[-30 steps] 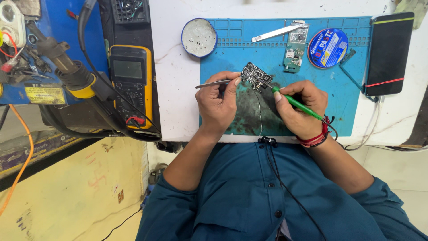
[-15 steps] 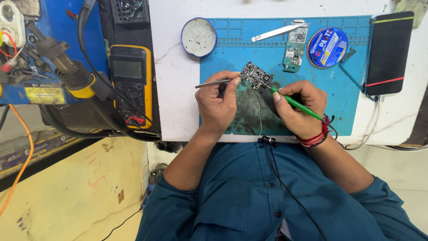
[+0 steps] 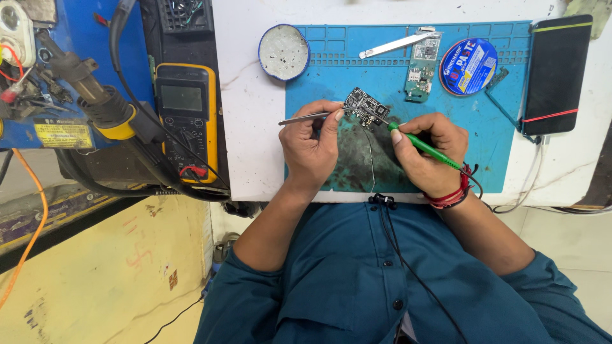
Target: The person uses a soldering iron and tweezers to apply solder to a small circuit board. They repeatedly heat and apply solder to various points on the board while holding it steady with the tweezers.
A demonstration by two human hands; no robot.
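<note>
- The board [image 3: 366, 106], small and dark, sits on the blue mat [image 3: 491, 146] near its upper middle, above a worn, smudged patch.
- The left hand [image 3: 312, 143] grips the tweezers [image 3: 305, 118] between thumb and fingers, fingers curled shut round them; their points meet the board's left edge, the handle running out to the left.
- The right hand [image 3: 426, 150] holds the green iron [image 3: 424, 146] like a pen, fingers closed on its shaft, tip touching the board's right side.
- To do this step well, I judge: keep the tweezers pressing steadily so the board does not slide, rest both hand heels on the mat, and touch the tip only to the one joint, briefly, since neighbouring parts lie close.
- Both wrists bend inward, forearms coming up from the desk's [image 3: 255, 127] near edge and meeting over the board; a red band [image 3: 449, 194] circles the right wrist.
- Further up the mat lie a green board [image 3: 423, 67], a second pair of tweezers [image 3: 392, 45] and a round blue tin [image 3: 468, 66].
- A round dish [image 3: 284, 52] stands at the mat's top left corner; a black phone [image 3: 554, 70] lies at the right.
- Left of the desk stand a yellow meter [image 3: 185, 121] and a hot-air handle [image 3: 95, 95].
</note>
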